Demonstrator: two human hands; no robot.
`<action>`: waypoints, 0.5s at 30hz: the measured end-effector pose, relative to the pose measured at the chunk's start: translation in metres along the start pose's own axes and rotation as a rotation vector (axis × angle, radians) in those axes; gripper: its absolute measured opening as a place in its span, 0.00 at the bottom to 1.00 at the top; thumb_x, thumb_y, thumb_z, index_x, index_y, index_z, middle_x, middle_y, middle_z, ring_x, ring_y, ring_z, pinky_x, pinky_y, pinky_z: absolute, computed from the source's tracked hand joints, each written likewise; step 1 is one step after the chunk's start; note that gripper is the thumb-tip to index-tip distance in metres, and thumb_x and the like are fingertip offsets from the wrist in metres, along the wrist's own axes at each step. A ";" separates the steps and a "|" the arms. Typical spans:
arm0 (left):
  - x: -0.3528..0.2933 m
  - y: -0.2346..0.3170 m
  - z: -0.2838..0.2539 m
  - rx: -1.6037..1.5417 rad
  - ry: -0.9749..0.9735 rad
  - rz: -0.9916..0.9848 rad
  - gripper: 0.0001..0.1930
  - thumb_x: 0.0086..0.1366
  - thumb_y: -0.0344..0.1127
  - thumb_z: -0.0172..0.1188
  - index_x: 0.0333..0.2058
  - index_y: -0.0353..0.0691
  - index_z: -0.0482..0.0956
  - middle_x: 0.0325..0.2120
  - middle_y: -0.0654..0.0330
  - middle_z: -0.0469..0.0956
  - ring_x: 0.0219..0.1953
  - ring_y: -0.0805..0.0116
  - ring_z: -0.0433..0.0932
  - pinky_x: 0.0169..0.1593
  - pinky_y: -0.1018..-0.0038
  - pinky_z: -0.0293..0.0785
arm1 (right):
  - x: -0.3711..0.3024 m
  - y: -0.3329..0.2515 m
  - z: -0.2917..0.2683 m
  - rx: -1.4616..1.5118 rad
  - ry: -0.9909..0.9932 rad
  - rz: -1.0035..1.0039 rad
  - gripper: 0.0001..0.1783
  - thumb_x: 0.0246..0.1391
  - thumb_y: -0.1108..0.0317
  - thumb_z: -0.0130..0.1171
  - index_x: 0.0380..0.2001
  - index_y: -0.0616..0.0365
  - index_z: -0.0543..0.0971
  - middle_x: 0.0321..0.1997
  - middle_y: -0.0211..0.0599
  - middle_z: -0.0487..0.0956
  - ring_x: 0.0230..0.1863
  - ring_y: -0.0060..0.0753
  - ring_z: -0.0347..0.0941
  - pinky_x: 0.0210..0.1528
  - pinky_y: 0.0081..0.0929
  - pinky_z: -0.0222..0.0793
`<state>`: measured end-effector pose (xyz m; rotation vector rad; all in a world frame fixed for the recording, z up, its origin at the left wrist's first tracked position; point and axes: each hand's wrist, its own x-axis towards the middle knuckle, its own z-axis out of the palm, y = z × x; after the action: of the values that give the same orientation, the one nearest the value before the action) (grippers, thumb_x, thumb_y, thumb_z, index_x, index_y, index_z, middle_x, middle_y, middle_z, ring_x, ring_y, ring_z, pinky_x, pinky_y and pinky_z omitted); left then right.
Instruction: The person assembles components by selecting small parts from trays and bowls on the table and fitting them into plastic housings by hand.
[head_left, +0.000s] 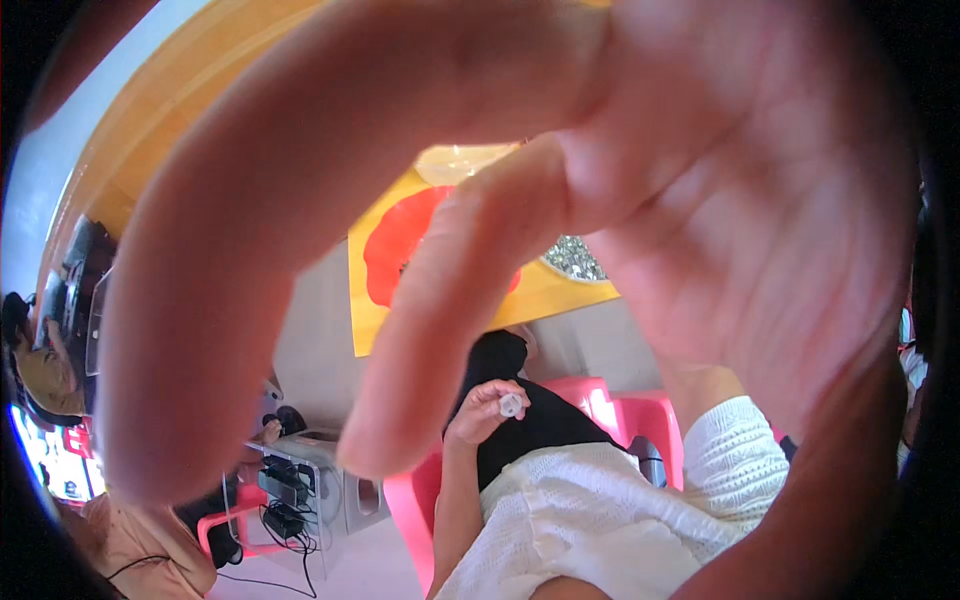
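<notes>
My right hand (pixel 700 200) is raised very close to the camera and fills most of the view. Its fingers are spread and curved, and nothing shows in it. Its wrist runs down into a white knit sleeve (pixel 735 455). Lower in the middle, my left hand (pixel 480 408) is closed around a small white round object (pixel 511 405), held at the fingertips above my lap. White knit clothing (pixel 580 510) covers my lap, with a black garment (pixel 530 420) behind it.
Pink plastic chairs (pixel 625 405) stand behind my lap. A yellow picture with a red flower (pixel 395 250) hangs on the wall. At the left, a person in tan clothes (pixel 130 540) sits near a pink stool (pixel 245 520), grey boxes and black cables (pixel 285 520).
</notes>
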<state>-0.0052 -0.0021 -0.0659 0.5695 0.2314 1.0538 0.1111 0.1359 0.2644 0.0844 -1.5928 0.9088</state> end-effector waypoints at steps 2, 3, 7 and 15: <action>0.004 0.003 0.000 0.013 0.015 0.017 0.19 0.55 0.41 0.61 0.41 0.35 0.74 0.34 0.55 0.75 0.32 0.68 0.75 0.38 0.74 0.71 | 0.003 0.001 -0.001 0.014 -0.010 0.014 0.36 0.45 0.62 0.62 0.55 0.63 0.60 0.48 0.54 0.70 0.37 0.41 0.76 0.28 0.22 0.74; -0.002 0.001 0.003 0.014 0.036 0.024 0.19 0.55 0.41 0.61 0.41 0.35 0.73 0.34 0.55 0.75 0.32 0.68 0.75 0.37 0.74 0.72 | 0.001 -0.001 0.001 0.020 -0.007 0.033 0.36 0.45 0.62 0.62 0.55 0.64 0.60 0.48 0.54 0.70 0.37 0.41 0.76 0.29 0.22 0.74; -0.007 0.000 0.011 0.027 0.096 0.054 0.18 0.56 0.39 0.60 0.42 0.34 0.72 0.32 0.54 0.76 0.31 0.68 0.75 0.36 0.75 0.72 | -0.004 -0.013 0.004 0.028 -0.005 0.088 0.36 0.45 0.62 0.62 0.55 0.64 0.60 0.48 0.54 0.70 0.37 0.40 0.76 0.29 0.21 0.74; 0.011 0.009 0.013 0.063 0.046 0.070 0.21 0.56 0.39 0.60 0.44 0.34 0.70 0.31 0.55 0.77 0.31 0.66 0.76 0.35 0.74 0.73 | 0.013 -0.044 0.005 0.021 -0.053 0.153 0.35 0.45 0.63 0.61 0.55 0.64 0.60 0.48 0.53 0.70 0.37 0.39 0.76 0.30 0.21 0.74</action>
<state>-0.0007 0.0060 -0.0492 0.6137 0.2875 1.1318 0.1268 0.1081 0.2977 0.0005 -1.6561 1.0494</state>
